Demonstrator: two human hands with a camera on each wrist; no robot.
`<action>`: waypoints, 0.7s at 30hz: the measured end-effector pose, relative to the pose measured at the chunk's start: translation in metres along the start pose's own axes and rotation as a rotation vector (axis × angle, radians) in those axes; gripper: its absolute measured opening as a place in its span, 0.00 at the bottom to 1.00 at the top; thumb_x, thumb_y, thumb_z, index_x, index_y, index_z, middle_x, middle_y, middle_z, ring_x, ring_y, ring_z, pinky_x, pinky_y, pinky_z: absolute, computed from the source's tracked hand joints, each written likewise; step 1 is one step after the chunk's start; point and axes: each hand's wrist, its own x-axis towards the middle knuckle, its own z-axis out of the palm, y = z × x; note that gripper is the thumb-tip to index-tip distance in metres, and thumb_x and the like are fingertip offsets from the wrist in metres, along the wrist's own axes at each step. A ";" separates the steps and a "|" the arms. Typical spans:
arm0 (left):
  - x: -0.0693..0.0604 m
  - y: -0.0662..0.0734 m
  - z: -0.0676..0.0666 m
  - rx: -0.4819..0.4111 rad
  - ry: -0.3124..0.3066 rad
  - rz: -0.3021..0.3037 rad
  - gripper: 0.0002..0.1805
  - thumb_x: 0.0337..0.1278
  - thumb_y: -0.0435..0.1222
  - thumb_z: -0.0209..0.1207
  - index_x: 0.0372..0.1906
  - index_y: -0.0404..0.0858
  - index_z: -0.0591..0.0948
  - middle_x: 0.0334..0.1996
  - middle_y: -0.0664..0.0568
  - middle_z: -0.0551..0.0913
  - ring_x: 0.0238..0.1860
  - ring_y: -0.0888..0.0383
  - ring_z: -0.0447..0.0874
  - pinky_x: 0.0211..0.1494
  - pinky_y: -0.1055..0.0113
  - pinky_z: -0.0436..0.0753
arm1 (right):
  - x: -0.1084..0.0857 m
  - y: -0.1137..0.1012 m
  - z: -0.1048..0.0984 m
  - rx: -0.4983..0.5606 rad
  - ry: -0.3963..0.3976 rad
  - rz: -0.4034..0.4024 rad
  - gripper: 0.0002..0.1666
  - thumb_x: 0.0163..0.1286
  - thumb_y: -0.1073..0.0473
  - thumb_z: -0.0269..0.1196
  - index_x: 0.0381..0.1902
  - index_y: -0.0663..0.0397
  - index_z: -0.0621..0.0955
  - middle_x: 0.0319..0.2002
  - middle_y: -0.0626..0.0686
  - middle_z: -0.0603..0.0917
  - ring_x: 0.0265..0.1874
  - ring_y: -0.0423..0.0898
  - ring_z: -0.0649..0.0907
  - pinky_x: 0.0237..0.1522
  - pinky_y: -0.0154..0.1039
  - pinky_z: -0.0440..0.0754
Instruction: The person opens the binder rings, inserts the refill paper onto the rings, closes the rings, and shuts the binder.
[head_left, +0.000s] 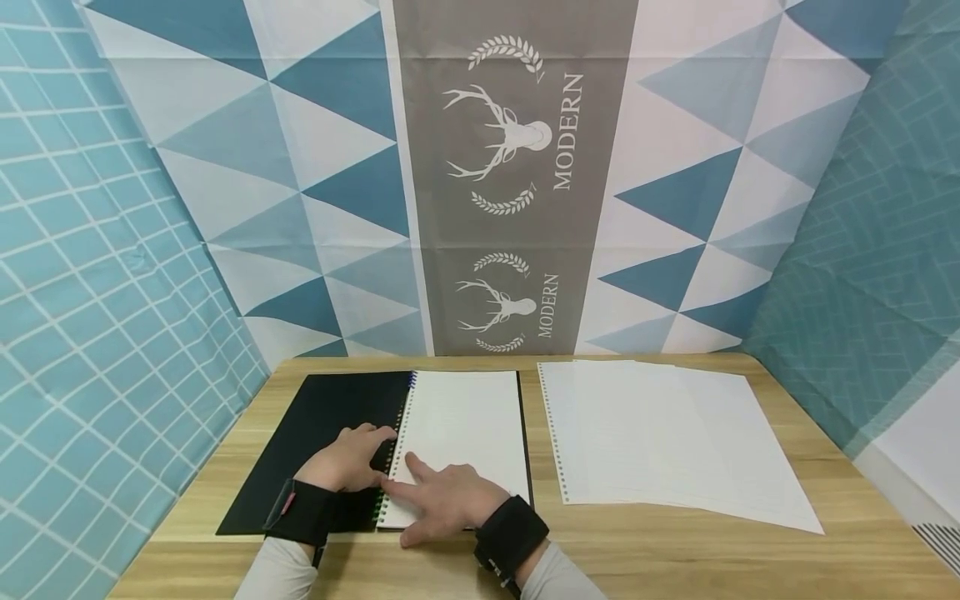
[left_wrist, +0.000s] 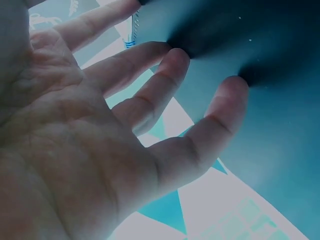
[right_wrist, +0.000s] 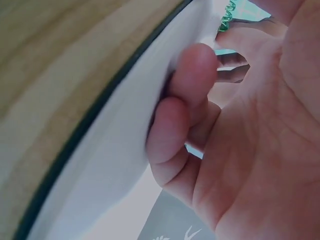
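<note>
Spiral notebook (head_left: pixel 465 417): lying open, left side of wood-grain table (head_left: pixel 600 554); lower binding (head_left: pixel 380 510) partly hidden by left hand (head_left: pixel 348 458) and right hand (head_left: pixel 453 496), both loosely spread; narrow gap to punched sheets (head_left: pixel 660 442).

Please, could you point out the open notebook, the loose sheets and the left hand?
Notebook (head_left: pixel 467 417), head view: its white page.
Loose sheets (head_left: pixel 663 437), head view: middle of their white surface.
Left hand (head_left: pixel 345 459), head view: its back.

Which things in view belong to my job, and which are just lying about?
Part of the job:
Open ring notebook, under the left hand and right hand
Loose punched sheets, probably: holes along one edge

Just there:
Wooden table, supporting both
Patterned backdrop
</note>
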 end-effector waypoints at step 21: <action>-0.003 0.003 0.000 0.015 -0.018 0.004 0.35 0.54 0.39 0.73 0.68 0.40 0.75 0.68 0.34 0.73 0.67 0.32 0.71 0.62 0.31 0.75 | -0.006 0.007 -0.006 0.146 -0.121 -0.044 0.45 0.65 0.29 0.63 0.76 0.08 0.56 0.83 0.36 0.49 0.54 0.44 0.83 0.57 0.46 0.79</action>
